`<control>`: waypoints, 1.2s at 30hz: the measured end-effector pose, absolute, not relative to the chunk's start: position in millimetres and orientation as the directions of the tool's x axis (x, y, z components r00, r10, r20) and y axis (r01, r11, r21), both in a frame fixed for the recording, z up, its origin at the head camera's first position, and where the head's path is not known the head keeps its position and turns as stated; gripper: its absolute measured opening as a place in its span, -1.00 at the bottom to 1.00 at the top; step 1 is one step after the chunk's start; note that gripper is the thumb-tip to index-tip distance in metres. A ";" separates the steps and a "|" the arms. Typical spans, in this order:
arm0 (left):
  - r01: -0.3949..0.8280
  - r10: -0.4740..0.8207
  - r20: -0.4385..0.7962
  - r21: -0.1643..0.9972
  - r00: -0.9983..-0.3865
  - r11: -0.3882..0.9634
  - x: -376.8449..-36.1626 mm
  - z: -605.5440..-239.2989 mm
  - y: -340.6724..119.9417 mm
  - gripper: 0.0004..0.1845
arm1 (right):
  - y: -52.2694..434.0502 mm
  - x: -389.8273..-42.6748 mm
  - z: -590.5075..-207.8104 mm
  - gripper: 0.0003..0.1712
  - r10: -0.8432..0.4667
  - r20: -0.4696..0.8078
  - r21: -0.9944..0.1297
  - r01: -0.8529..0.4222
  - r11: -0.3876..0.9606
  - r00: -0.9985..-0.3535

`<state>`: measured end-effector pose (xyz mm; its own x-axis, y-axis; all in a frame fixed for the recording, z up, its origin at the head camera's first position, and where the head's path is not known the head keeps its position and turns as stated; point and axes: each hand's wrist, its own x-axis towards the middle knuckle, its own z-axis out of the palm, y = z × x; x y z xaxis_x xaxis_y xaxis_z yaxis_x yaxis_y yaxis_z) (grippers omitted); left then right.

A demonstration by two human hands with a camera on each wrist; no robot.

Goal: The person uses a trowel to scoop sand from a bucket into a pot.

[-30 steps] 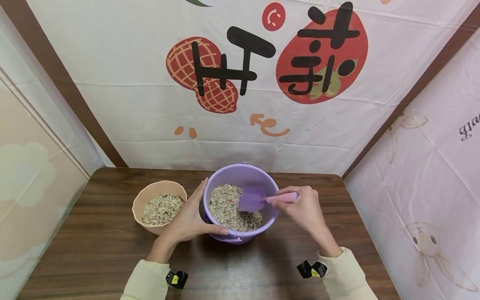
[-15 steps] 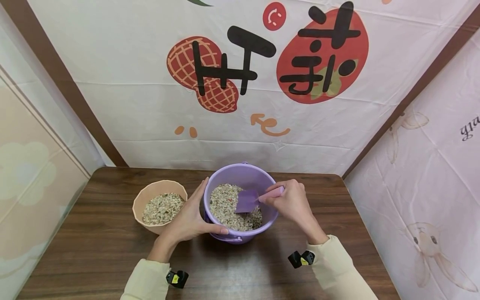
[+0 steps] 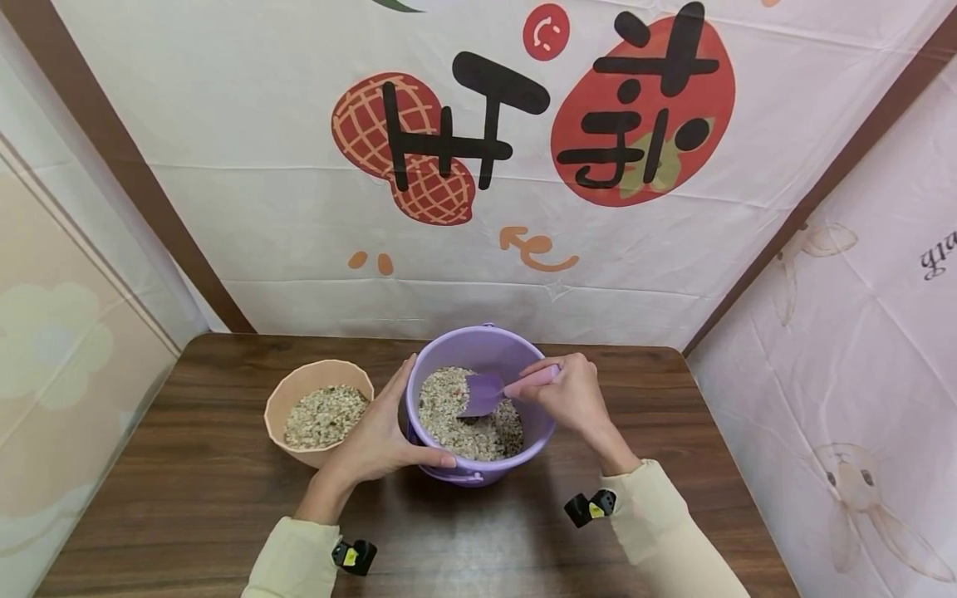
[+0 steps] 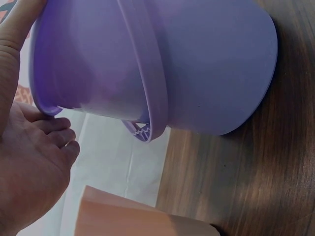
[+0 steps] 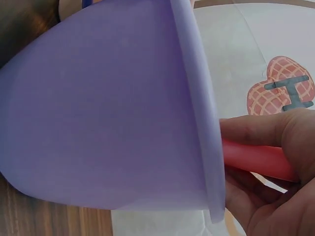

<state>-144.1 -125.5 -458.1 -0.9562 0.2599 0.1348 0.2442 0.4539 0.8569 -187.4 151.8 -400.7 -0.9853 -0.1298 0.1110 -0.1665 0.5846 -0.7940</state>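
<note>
Fingers of the left hand (image 3: 371,444) lie nearly straight, palm cupped flat against the near-left wall of the purple bucket (image 3: 478,470), thumb stretched along its lower front – a brace, not a pinch. The right hand (image 3: 570,397) is curled round the pink handle of a small spatula (image 3: 497,390), fingers folded over the top and the handle running through the fist, as the right wrist view shows just outside the bucket's rim.

Smooth, matte plastic makes up the bucket, round and slightly tapered, with a thick rolled rim and a handle folded down against its side. It stands upright on the dark wood-grain table (image 3: 187,498), near the middle. Inside lies a coarse, pale grain mix (image 3: 449,411) flecked with darker bits. The spatula's blade is flat, purple and squarish; its long axis slants from the right hand down and leftward into the bucket, blade tip on the grain.

Just left of the bucket, close to the left hand, sits a peach-coloured faceted bowl (image 3: 293,390) holding more of the same mix – behind everything hangs a creased white cloth (image 3: 262,224) printed with a peanut
</note>
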 end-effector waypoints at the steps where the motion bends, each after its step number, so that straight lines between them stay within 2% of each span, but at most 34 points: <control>1: 0.242 0.259 0.134 0.857 -0.957 0.454 -143.9 -458.0 -125.7 0.65 | 151.4 -187.4 -401.5 -0.88 -0.128 0.106 -0.801 -0.161 0.576 -0.986; 13: 0.233 0.259 0.123 0.859 -0.958 0.456 -143.4 -456.5 -125.2 0.65 | 144.0 -186.0 -403.4 -0.87 -0.134 0.090 -0.849 -0.146 0.508 -0.987; 22: 0.238 0.262 0.125 0.853 -0.957 0.464 -143.7 -457.1 -125.9 0.64 | 146.1 -185.2 -404.8 -0.84 -0.217 0.089 -0.878 -0.179 0.443 -0.972; 27: 0.238 0.260 0.125 0.853 -0.957 0.464 -143.9 -457.3 -126.0 0.64 | 150.3 -184.7 -407.7 -0.82 -0.232 0.061 -0.909 -0.150 0.389 -0.971; 36: 0.237 0.257 0.126 0.852 -0.958 0.467 -144.2 -458.2 -126.9 0.64 | 158.6 -179.6 -411.7 -0.65 -0.190 0.007 -0.967 -0.055 0.250 -0.982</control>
<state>-144.2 -126.9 -458.2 -0.9582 0.2569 0.1257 0.2370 0.4668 0.8520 -179.6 158.6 -411.7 -0.9817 -0.1905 0.0066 -0.0550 0.2498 -0.9667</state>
